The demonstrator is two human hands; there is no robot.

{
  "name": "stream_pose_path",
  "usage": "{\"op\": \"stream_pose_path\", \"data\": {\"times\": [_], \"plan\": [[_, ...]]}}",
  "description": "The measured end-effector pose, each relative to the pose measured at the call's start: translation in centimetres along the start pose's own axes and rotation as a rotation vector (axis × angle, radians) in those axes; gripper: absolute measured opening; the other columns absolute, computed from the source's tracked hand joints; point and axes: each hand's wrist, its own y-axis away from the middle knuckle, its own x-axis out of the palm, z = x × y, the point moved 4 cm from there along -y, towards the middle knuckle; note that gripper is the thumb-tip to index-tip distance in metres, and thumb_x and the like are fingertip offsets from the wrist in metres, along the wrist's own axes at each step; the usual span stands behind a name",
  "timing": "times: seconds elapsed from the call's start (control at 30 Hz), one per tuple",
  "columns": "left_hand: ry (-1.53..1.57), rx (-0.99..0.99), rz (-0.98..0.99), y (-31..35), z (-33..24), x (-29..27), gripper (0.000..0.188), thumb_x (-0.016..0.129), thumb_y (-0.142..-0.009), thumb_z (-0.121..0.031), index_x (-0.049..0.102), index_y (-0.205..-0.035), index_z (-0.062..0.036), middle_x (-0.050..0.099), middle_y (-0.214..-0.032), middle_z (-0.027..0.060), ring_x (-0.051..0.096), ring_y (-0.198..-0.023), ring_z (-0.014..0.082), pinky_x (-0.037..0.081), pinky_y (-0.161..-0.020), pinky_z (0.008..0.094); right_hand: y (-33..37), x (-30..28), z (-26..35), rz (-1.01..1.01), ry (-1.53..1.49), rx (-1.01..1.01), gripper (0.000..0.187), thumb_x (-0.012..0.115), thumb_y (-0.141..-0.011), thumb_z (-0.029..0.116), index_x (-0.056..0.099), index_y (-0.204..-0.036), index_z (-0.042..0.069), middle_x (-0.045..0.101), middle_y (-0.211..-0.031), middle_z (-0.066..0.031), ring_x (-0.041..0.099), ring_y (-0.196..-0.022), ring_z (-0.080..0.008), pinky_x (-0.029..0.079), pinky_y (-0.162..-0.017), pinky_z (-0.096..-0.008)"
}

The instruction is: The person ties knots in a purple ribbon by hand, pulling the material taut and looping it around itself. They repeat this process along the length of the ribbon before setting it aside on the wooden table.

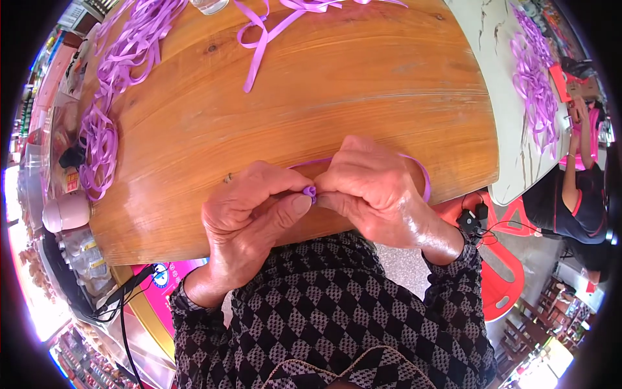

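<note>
Over the near edge of the wooden table, my two hands meet around a small rolled bit of purple ribbon (310,192). My left hand (249,217) pinches the roll between thumb and forefinger. Against its right side press the fingertips of my right hand (372,188), whose other fingers are curled in. A thin strand of the same ribbon (424,178) loops out behind my right hand and back along the tabletop. What lies inside my right fist is hidden.
Purple ribbon heaps lie along the table's left side (126,58) and far edge (259,32). More ribbon (534,84) rests on a white marbled table (483,39) at right, where another person (576,194) works. A red stool (495,275) stands at lower right, a pink rounded object (67,212) at left.
</note>
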Motion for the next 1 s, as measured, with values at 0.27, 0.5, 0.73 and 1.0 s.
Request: {"op": "stream_pose_path", "data": {"times": [0.27,0.5,0.73,1.0], "plan": [[0.211,-0.105,-0.080,0.1,1.1,0.2,0.011,0.065,-0.078,-0.002,0.063,-0.088,0.0021,0.060,-0.080,0.0051,0.054,-0.070,0.0090,0.043,-0.061,0.0200,0.8,0.5,-0.6,-0.100,-0.409,0.300,0.006,0.066,-0.077,0.002,0.061,-0.080,0.002,0.059,-0.073,-0.0024,0.054,-0.062,-0.0095,0.040,-0.053,-0.0227],[0.373,-0.277,-0.030,0.1,1.0,0.3,0.012,0.064,-0.082,-0.002,0.061,-0.092,0.0028,0.060,-0.084,0.0030,0.054,-0.073,0.0058,0.044,-0.061,0.0167,1.3,-0.1,-1.0,-0.201,-0.373,0.321,0.008,0.069,-0.077,0.005,0.063,-0.081,0.002,0.057,-0.067,-0.0002,0.047,-0.056,-0.0043,0.036,-0.049,-0.0191],[0.204,-0.259,-0.024,0.6,1.2,0.2,0.011,0.066,-0.080,-0.005,0.063,-0.087,0.0024,0.057,-0.070,-0.0023,0.047,-0.058,0.0015,0.038,-0.050,0.0153,1.8,0.0,-1.4,-0.181,-0.554,0.478,0.009,0.072,-0.074,0.004,0.066,-0.079,-0.001,0.056,-0.063,0.0015,0.044,-0.055,-0.0019,0.033,-0.048,-0.0175],[-0.014,-0.071,0.005,0.7,0.7,0.3,0.007,0.069,-0.077,-0.003,0.065,-0.082,0.0010,0.059,-0.069,-0.0012,0.047,-0.060,0.0029,0.037,-0.051,0.0170,2.3,0.4,-1.1,-0.143,-0.617,0.521,0.004,0.069,-0.077,0.004,0.066,-0.078,0.001,0.059,-0.065,0.0035,0.046,-0.058,-0.0001,0.035,-0.049,-0.0167]]}}
